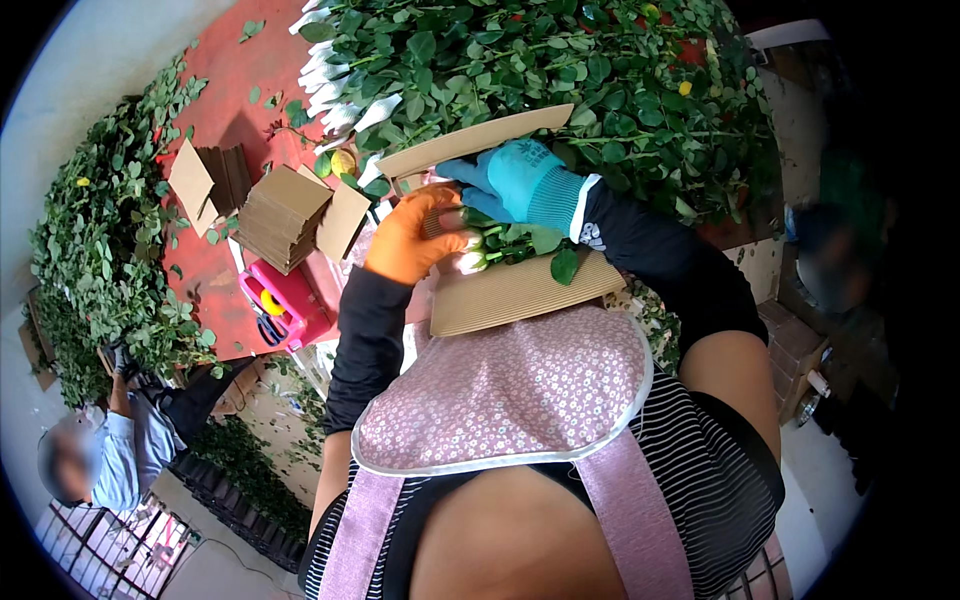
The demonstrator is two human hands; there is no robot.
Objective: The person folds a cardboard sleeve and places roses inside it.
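Observation:
A corrugated cardboard sheet (525, 292) lies bent open before me, its far flap (480, 139) standing up. Between the two sides are pale rose heads (471, 261) with green stems and leaves (525, 240). My left hand (412, 232), in an orange glove, curls its thumb and fingers around the rose heads at the left end. My right hand (517, 180), in a teal knit glove, lies over the stems just inside the far flap. Its fingers are spread; whether they grip a stem is hidden.
Many leafy rose stems (525, 67) with white-netted heads (330, 82) cover the far red table (232, 277). Left are cardboard stacks (281, 214) and a pink holder (300, 307) with scissors (270, 328). Another person (124, 457) stands lower left, by piled foliage (97, 225).

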